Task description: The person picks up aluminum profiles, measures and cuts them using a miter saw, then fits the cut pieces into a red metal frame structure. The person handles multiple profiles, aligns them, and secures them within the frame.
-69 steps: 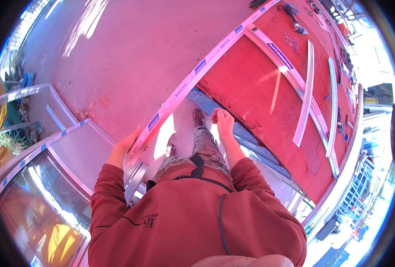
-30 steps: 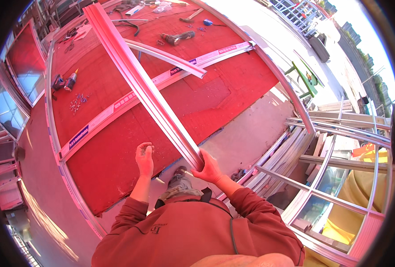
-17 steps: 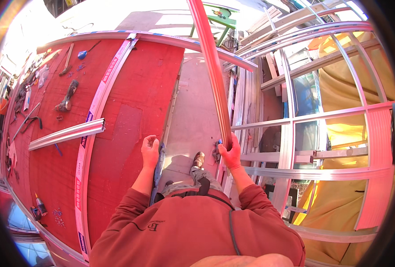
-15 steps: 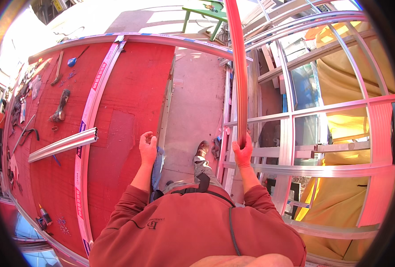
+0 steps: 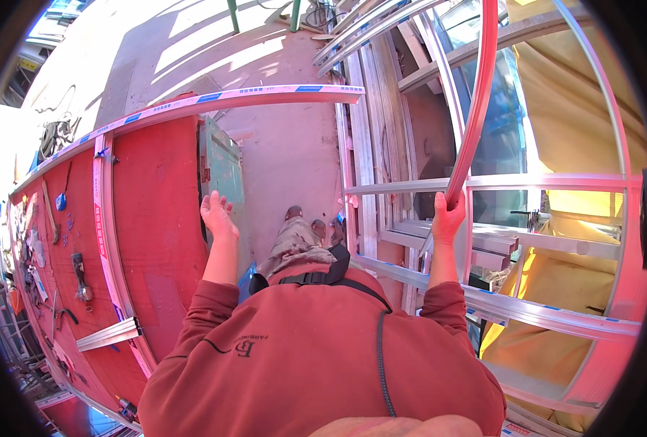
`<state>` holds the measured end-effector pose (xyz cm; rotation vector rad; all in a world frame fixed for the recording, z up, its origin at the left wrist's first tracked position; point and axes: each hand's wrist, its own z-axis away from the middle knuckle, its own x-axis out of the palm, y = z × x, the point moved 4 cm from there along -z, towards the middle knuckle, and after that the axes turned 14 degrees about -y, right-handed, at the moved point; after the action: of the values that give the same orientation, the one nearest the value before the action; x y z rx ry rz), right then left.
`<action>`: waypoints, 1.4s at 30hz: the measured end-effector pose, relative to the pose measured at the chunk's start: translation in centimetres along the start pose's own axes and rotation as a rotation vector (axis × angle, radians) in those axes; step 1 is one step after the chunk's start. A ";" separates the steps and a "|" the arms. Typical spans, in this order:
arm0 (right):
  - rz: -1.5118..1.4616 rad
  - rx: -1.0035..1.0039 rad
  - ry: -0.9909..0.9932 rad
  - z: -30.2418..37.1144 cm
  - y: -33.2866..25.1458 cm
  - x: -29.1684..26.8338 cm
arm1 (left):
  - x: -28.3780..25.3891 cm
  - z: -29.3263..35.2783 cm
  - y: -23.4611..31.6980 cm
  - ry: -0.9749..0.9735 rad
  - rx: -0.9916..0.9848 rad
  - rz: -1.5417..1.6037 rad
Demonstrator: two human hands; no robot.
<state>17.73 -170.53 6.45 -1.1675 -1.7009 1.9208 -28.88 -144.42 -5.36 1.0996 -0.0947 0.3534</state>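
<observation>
A long, narrow bar, tinted red and probably a metal profile, rises from my right hand to the top edge of the view. The fingers of that hand are wrapped round its lower end. My left hand is held up with its fingers apart and nothing in it, near the right edge of the red-topped workbench. On the bench a long profile with a printed film lies lengthwise, and another film-covered profile runs across the far end. A short white profile piece rests against the lengthwise one.
To the right stands a rack of metal frames with stacked profiles and yellow cloth behind. A hammer, a blue tape measure and a drill lie on the bench. Concrete floor runs between.
My view has shifted, and the bar's upper part now leans to the right over the rack. My right hand still grips it; my left hand stays raised with fingers more spread.
</observation>
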 end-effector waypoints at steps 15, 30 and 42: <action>0.049 0.013 -0.100 -27.3 0.5 5.2 | 26.2 -17.2 -3.3 0.038 -0.349 0.379; -0.106 -0.128 -0.644 -62.4 5.1 11.6 | 42.5 -8.3 -16.5 0.530 -0.211 0.517; -0.072 -0.097 -0.892 -71.7 4.4 20.7 | 42.3 -7.6 -16.6 0.803 -0.163 0.317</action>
<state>59.41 -109.04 -1.95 -0.2202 -2.1992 2.5276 15.52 -134.59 -12.52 0.7159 0.4127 1.0289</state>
